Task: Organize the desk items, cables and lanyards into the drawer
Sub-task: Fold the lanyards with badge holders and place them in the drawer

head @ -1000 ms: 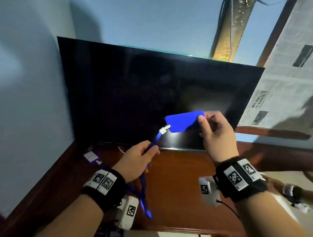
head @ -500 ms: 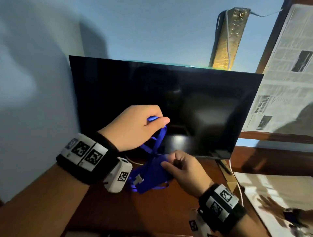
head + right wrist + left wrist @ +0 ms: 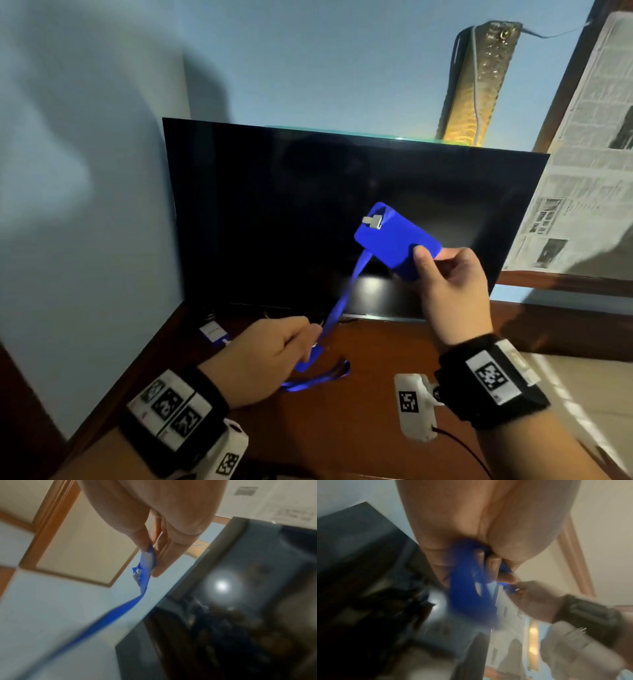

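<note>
Early stage: right hand (image 3: pixel 452 287) pinches the blue badge (image 3: pixel 394 240) mid-air before the monitor (image 3: pixel 274 212), left hand (image 3: pixel 267 356) grips its strap (image 3: pixel 339 305); second badge (image 3: pixel 213 331) on desk (image 3: pixel 359 428), drawer unseen.

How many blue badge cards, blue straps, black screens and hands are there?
Blue badge cards: 2, one held up, one lying by the screen
Blue straps: 1
Black screens: 1
Hands: 2, left hand, right hand
Total: 6
</note>
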`<move>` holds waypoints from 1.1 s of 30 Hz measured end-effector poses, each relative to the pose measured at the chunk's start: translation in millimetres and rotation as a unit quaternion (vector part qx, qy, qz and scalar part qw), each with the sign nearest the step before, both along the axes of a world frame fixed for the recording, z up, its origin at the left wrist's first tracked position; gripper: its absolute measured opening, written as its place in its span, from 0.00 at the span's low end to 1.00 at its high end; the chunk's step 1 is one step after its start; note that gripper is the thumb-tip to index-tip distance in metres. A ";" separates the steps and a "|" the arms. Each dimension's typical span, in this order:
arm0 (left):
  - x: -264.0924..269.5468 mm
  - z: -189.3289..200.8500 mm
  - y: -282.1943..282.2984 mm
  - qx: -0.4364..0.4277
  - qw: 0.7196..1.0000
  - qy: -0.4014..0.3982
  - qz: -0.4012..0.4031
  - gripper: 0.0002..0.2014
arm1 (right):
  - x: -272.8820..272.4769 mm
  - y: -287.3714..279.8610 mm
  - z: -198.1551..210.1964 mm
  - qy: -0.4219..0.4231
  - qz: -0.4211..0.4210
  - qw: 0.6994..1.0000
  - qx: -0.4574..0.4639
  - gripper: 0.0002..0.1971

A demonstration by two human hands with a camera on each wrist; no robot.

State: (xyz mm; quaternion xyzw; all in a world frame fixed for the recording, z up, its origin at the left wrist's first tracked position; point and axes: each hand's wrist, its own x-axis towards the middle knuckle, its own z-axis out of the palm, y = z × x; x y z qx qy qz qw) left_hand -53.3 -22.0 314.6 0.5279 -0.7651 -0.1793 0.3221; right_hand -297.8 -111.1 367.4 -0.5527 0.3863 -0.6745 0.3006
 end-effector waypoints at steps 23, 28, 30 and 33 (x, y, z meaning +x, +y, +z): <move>0.9 -15.2 29.9 0.007 1.000 0.002 0.015 0.12 | 43.8 10.5 -69.1 0.045 0.028 0.997 0.062 0.11; 11.8 7.9 28.0 -0.119 0.986 -0.079 0.082 0.12 | 52.4 31.3 -113.8 0.315 0.080 0.945 -0.031 0.11; 26.8 8.4 19.9 -0.105 0.983 -0.076 0.127 0.08 | 56.1 46.0 -130.7 0.386 0.117 0.910 -0.098 0.11; 47.9 -12.0 11.0 -0.005 0.984 -0.035 0.175 0.08 | 60.0 64.8 -147.1 0.429 0.142 0.872 -0.187 0.10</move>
